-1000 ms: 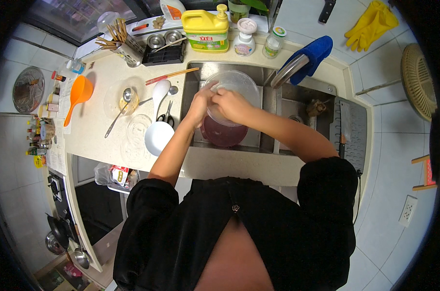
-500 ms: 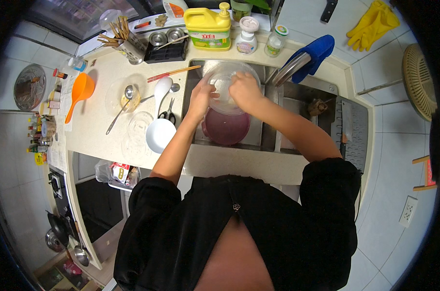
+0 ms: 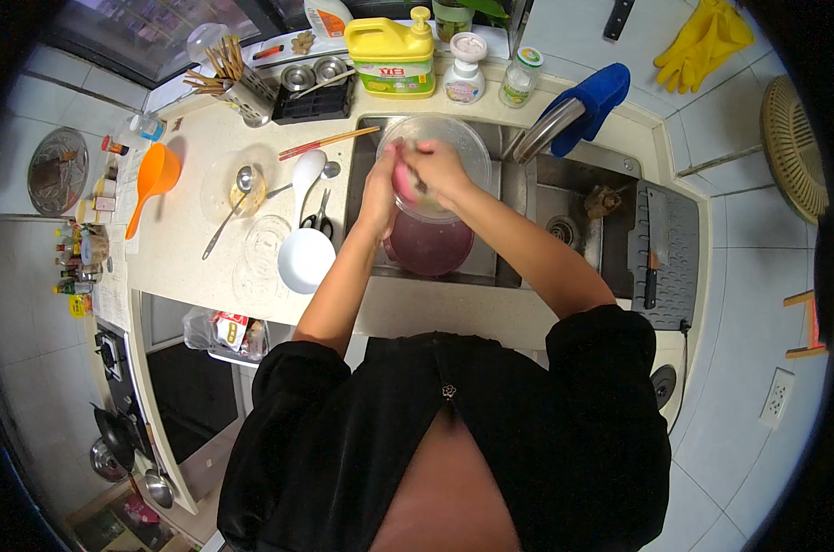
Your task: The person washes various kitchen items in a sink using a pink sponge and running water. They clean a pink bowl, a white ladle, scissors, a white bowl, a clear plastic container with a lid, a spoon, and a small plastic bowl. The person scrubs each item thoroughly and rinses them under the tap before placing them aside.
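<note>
My left hand (image 3: 380,189) and my right hand (image 3: 438,173) come together over a clear plastic bowl (image 3: 473,156) in the sink. Between them is a pink and pale thing (image 3: 403,181), blurred, its kind unclear. The left fingers are closed round its left side, while those of the right curl against it from the other side. Below the clear bowl, nearer to me, sits a dark red round basin (image 3: 429,247).
Left on the counter are a white bowl (image 3: 307,260), scissors (image 3: 319,221), a white spoon (image 3: 305,179), chopsticks (image 3: 330,142) and an orange ladle (image 3: 156,175). A faucet (image 3: 550,129) with a blue cloth (image 3: 603,103) rises right. A knife (image 3: 651,276) lies on a grey mat (image 3: 676,248).
My hands have come up and together, and the pink thing now shows between them. My right forearm has shifted left. The clear bowl remains in the sink.
</note>
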{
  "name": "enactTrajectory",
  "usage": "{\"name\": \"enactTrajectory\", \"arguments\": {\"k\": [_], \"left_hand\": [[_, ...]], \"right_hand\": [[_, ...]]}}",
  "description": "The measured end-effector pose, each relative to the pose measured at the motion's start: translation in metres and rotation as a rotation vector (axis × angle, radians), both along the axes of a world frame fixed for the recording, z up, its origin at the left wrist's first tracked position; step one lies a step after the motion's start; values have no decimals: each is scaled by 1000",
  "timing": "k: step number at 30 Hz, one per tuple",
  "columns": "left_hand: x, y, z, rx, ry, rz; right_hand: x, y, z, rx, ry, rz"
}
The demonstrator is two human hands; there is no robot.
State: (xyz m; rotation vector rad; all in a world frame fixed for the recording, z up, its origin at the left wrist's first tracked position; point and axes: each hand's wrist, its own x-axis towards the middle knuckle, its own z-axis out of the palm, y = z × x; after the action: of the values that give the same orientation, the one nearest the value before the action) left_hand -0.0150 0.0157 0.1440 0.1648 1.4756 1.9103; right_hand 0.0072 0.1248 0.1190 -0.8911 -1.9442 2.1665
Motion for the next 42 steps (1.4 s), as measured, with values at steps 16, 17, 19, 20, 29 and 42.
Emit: {"name": "enactTrajectory", "arguments": {"k": [16,17,19,20,29,42], "left_hand": [[11,-1,4,137,-66,-44],[4,-2,-1,95,83,-27],[0,-7,2,59,70,-109],[-2,-10,-1,-3,65,-125],[5,1,-5,-49,25,-139],[1,6,-20,-86,9,-35]], "right_hand": [[12,7,25,459,386,226],[15,12,17,490,347,341],[25,25,21,648,254,608],[30,25,30,926,167,627],[42,21,34,863,32,682],[20,32,5,1219,-133,602]]}}
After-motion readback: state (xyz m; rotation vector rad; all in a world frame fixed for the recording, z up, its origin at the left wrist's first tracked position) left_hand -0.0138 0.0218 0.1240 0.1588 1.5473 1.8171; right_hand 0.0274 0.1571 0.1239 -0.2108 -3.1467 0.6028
